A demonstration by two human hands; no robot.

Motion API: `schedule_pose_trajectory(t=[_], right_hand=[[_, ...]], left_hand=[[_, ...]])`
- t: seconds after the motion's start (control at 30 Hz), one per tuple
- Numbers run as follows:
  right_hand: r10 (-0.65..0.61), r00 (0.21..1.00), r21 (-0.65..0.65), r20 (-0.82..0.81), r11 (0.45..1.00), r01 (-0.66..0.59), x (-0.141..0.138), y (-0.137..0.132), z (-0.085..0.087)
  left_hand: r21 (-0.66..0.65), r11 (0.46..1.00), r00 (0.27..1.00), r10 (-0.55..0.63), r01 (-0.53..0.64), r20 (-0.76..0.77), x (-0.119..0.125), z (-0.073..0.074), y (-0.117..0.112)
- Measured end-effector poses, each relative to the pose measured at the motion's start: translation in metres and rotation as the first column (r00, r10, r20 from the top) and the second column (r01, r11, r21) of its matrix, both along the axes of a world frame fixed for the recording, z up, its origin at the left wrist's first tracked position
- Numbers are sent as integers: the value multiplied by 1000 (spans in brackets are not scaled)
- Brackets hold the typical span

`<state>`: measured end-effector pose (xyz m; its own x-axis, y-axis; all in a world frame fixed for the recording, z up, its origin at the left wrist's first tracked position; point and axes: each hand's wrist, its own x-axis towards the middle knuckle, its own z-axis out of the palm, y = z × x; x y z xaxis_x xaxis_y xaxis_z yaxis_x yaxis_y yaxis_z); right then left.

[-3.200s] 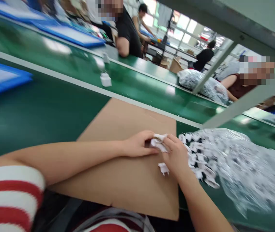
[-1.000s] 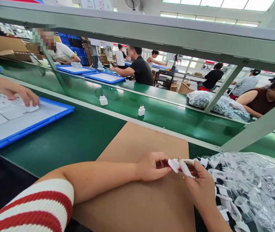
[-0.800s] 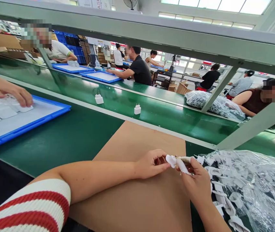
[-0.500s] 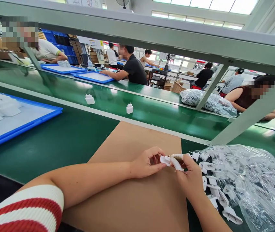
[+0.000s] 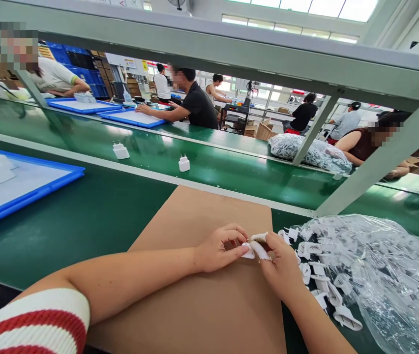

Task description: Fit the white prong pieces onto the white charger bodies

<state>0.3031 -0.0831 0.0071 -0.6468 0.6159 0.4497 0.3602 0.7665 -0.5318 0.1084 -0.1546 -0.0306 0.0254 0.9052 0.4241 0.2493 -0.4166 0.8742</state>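
The right hand (image 5: 279, 263) has closed in on the left hand (image 5: 219, 250) — less of the white piece (image 5: 248, 253) shows between them. A co-worker's hand has left the blue-rimmed tray (image 5: 71, 173); a loose part has gone from the cardboard (image 5: 209, 309).

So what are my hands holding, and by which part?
A white piece: the left hand pinches its left side; the right hand meets its right side, whether gripping or just touching is unclear.

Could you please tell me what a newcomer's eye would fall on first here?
Probably the left hand and right hand, meeting at a small white part above the cardboard in the lower middle. Next might come the clear plastic bag and loose white pieces at the right. Beyond the cardboard, two white plugs stand out against the green surface.
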Motion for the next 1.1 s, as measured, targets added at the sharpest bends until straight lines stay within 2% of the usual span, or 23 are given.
schedule_pose_trajectory(t=[0.13, 0.3, 0.6, 0.83, 1.1], right_hand=[[7, 1000, 6, 24, 1000, -7, 0, -1, -1], [58, 997, -53, 55, 997, -55, 0, -3, -3], [66, 990, -81, 122, 995, -56, 0, -5, -4], [61, 991, -10, 123, 998, -60, 0, -3, -5], [56, 990, 21, 126, 998, -59, 0, -5, -4]], left_hand=[[35, 999, 1000, -7, 7, 0, -1, 2, 0], [-1, 1000, 1000, -15, 15, -23, -4, 5, -1], [-64, 998, 1000, -8, 8, -8, -4, 2, 2], [-78, 997, 1000, -26, 26, -8, -5, -1, 3], [-26, 1000, 998, 10, -8, 68, -2, -2, 2]])
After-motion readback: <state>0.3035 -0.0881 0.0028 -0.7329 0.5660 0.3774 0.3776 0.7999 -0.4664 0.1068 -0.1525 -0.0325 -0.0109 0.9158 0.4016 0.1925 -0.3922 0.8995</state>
